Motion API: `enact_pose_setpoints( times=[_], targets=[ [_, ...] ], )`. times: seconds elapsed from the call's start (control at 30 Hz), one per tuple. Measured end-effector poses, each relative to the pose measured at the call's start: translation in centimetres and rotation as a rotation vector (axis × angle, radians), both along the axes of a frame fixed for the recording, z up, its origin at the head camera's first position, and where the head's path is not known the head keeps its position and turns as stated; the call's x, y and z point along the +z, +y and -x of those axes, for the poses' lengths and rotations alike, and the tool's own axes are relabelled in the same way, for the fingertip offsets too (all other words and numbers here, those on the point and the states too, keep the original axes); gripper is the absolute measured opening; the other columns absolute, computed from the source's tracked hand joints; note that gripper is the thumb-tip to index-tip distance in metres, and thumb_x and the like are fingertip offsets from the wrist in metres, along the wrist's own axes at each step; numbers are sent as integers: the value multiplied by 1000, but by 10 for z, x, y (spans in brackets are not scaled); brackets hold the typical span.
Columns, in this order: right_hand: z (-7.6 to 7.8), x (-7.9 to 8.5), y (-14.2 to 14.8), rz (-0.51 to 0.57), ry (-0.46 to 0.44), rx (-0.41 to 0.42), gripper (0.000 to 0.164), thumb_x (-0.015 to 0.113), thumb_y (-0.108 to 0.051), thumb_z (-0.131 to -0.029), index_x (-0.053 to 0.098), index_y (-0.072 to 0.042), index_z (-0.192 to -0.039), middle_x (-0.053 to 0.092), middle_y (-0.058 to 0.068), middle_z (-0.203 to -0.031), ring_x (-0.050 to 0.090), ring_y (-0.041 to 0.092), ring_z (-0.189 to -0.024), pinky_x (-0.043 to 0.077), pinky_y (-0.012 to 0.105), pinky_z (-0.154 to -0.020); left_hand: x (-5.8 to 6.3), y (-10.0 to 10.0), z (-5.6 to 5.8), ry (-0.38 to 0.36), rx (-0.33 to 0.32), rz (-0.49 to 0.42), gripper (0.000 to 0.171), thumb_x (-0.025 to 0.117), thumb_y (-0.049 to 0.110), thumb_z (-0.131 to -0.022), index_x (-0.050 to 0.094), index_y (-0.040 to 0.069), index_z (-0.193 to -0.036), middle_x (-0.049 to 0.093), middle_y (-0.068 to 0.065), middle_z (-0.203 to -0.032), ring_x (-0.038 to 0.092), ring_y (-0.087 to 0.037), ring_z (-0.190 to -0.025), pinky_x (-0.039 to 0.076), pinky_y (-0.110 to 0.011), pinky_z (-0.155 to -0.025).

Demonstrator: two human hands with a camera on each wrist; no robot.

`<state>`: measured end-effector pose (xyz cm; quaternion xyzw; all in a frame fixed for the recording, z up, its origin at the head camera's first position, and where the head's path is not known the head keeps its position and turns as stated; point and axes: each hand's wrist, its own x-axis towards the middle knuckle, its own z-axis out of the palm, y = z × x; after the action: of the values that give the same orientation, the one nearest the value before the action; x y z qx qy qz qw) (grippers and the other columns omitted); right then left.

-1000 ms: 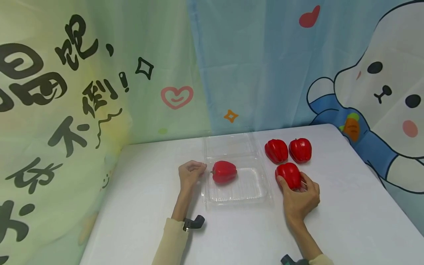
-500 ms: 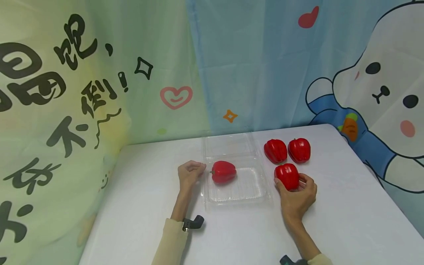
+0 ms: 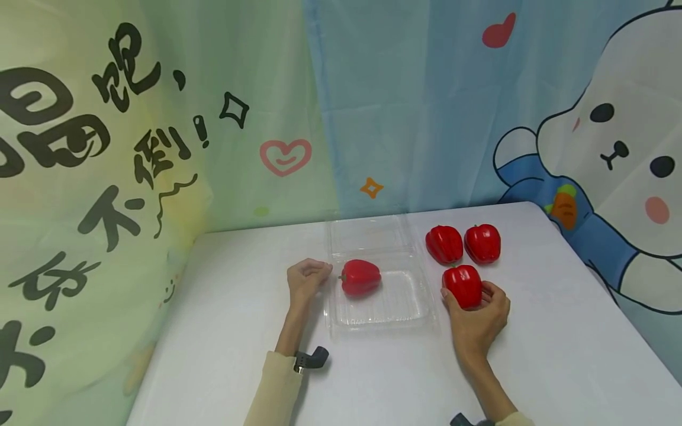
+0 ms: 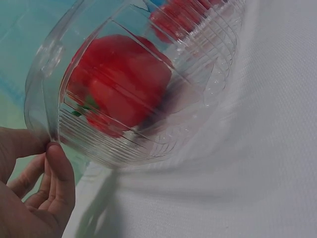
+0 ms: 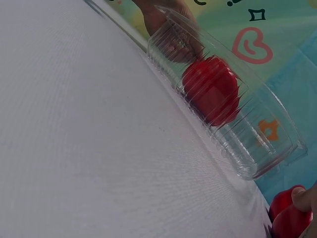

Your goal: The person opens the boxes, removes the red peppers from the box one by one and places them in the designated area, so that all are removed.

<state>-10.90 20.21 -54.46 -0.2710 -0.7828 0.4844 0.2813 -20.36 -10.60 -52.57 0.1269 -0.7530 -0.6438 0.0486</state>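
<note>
A clear plastic clamshell box lies on the table with its lid folded back. Inside its left part sits a red bell pepper, its green stem showing in the left wrist view. My left hand pinches the box's left rim between thumb and fingertips. To the right of the box, my right hand holds another red bell pepper, thumb on its left side and fingers behind its right. That pepper appears only at the lower right corner of the right wrist view.
Two more red bell peppers, one on the left and one on the right, stand side by side just behind the held one. A printed curtain hangs along the back edge of the white table.
My right hand has shifted slightly left around its bell pepper, which has moved a little toward me. The left hand and the box have stayed in place.
</note>
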Motion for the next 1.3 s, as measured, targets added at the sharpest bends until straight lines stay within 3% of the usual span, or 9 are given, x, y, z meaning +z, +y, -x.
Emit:
enact_pose_setpoints(
  times=[0.67,1.0,1.1,1.2,1.3],
  targets=[
    [0,5,-2,-43,-47,-31,92,93,-27,-85,41,-12,-159,49,12,-159,48,27,-141,54,62,-112,0,0,0,-2,-5,30,12,82,15,-94,79,4,-92,83,-10,-86,72,-12,-73,55,-23,-72],
    [-1,22,-2,-125,57,-20,83,92,-25,-87,49,-17,-157,52,10,-157,49,21,-140,56,63,-110,1,1,1,-5,-8,25,13,82,17,-95,80,4,-93,82,-10,-87,74,-13,-76,56,-24,-73],
    [2,27,-2,-200,146,48,85,94,-19,-83,52,-15,-156,54,14,-156,49,22,-142,56,66,-108,0,0,1,-14,-9,27,12,82,16,-94,79,4,-92,82,-10,-86,74,-14,-75,56,-24,-72],
    [8,33,-2,-294,247,177,86,97,-13,-78,56,-10,-154,57,18,-153,52,27,-143,57,65,-108,1,0,0,-21,-1,30,12,82,15,-94,80,4,-92,82,-10,-85,73,-14,-74,56,-24,-72],
    [15,40,-3,-347,291,321,85,99,-11,-75,60,-6,-151,62,20,-150,56,31,-141,55,40,-116,1,0,0,-22,0,35,12,82,16,-94,80,5,-93,82,-10,-86,74,-13,-75,57,-23,-72]
  ],
)
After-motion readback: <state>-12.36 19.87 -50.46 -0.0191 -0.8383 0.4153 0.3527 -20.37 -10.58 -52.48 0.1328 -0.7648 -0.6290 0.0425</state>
